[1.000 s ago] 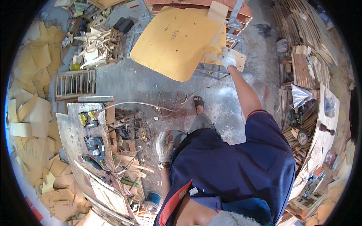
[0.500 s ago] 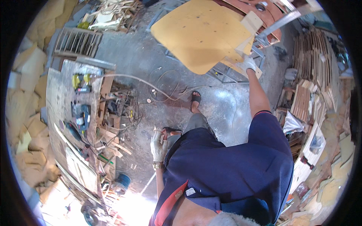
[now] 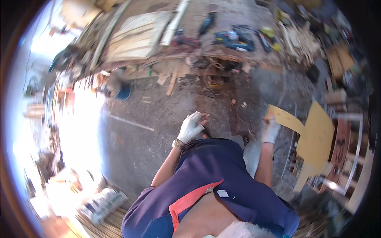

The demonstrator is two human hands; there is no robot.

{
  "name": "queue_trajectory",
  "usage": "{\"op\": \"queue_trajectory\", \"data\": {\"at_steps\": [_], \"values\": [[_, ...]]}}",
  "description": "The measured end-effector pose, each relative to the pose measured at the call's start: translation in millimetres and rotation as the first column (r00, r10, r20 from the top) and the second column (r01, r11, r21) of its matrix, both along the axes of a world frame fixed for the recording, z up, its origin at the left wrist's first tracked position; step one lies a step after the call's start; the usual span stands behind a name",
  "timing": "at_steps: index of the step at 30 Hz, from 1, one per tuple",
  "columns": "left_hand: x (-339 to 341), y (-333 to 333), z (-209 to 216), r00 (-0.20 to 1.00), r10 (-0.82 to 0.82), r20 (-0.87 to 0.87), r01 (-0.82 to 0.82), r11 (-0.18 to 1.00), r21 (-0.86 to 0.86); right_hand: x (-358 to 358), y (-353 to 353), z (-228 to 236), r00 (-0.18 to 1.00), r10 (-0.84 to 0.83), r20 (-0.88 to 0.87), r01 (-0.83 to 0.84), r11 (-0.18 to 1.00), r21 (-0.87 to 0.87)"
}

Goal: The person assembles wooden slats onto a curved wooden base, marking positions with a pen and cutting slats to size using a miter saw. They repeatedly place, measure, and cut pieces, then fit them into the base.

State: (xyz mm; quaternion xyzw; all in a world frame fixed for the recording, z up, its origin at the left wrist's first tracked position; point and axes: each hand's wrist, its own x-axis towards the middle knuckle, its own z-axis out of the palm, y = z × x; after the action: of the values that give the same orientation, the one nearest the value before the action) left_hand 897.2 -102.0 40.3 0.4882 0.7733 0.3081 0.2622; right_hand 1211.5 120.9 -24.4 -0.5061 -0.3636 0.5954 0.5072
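Note:
My right hand (image 3: 271,130), in a white glove, grips one end of a narrow, curved yellow board strip (image 3: 286,118). The strip's far end overlaps the edge of a large yellow panel (image 3: 316,137) at the right. My left hand (image 3: 192,127), gloved with bare fingertips and a watch at the wrist, is in front of my body. Its fingers are bent together around a small pale thing at the tips, too blurred to name.
A workbench (image 3: 254,58) runs across the far side, bearing a blue power tool (image 3: 234,41), a dark tool (image 3: 206,23) and pale boards (image 3: 133,36). Wood scraps and cords lie below it. A blue bucket (image 3: 122,91) stands at the left. A metal frame (image 3: 353,166) is at the right.
My view has swung left toward the workbench. The right hand now has the yellow strip drawn out from beside the panel. The left hand remains in front of my body.

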Motion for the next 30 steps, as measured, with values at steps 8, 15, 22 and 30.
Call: {"op": "queue_trajectory", "data": {"at_steps": [8,15,22,30], "values": [[-89,-94,1,0.593,0.197,0.781,-0.714,0.576,0.397,-305,-96,107,0.042,0.802,0.596,-0.964,-0.125,0.235],[-155,-112,1,0.33,0.521,0.787,-0.941,0.251,0.229,-445,-102,106,-0.222,0.783,0.581,-0.921,-0.363,0.138],[-298,-70,28,0.349,0.64,0.684,-0.937,0.238,0.255,-584,-71,94,-0.322,0.889,0.326,-0.931,-0.36,0.062],[-428,0,79,0.414,0.414,0.811,-0.91,0.216,0.354,-725,-23,120,-0.307,0.877,0.369,-0.934,-0.352,0.06]]}}
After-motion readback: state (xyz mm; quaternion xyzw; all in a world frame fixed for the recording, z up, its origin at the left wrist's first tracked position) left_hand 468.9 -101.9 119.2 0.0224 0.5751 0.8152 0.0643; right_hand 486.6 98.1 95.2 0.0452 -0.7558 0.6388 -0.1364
